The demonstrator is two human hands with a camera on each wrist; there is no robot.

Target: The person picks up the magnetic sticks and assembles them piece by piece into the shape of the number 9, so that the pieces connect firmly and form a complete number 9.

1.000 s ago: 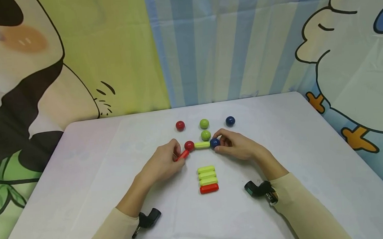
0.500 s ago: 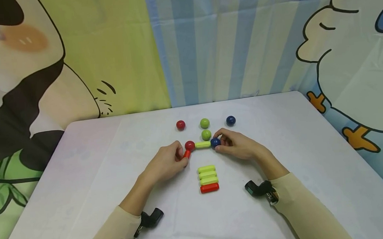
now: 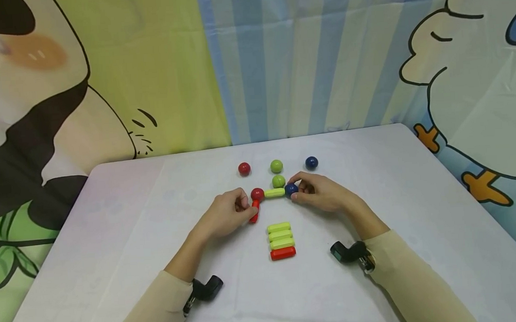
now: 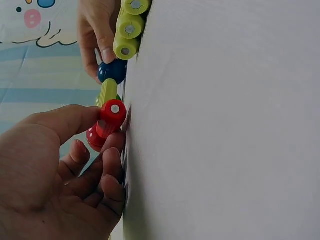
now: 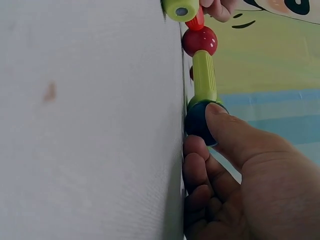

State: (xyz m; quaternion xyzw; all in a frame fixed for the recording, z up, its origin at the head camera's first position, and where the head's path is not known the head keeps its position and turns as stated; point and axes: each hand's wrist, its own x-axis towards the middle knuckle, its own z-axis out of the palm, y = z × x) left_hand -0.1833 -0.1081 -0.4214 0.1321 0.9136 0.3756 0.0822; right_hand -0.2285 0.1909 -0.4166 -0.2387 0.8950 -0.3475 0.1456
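My left hand point(image 3: 225, 213) pinches a red magnetic rod point(image 4: 114, 111) between thumb and fingers. One end of that rod meets a red ball point(image 3: 257, 194); its other end, with a silver disc, points toward me. From the red ball a yellow-green rod point(image 3: 275, 192) runs sideways to a dark blue ball point(image 5: 200, 124). My right hand point(image 3: 323, 192) holds this blue ball between thumb and fingertips, its other fingers curled below in the right wrist view. Just behind the yellow-green rod sits a green ball point(image 3: 278, 181); whether they touch I cannot tell.
Farther back stand a loose red ball point(image 3: 244, 169), a green ball point(image 3: 277, 166) and a blue ball point(image 3: 311, 163) in a spaced row. Nearer me, several yellow-green rods point(image 3: 280, 235) lie stacked side by side with a red rod point(image 3: 283, 253). A white cloth point(image 3: 157, 244) covers the table.
The red rod in my left hand has swung about the red ball, from slanting left to pointing nearly straight toward me. My right hand stays on the blue ball.
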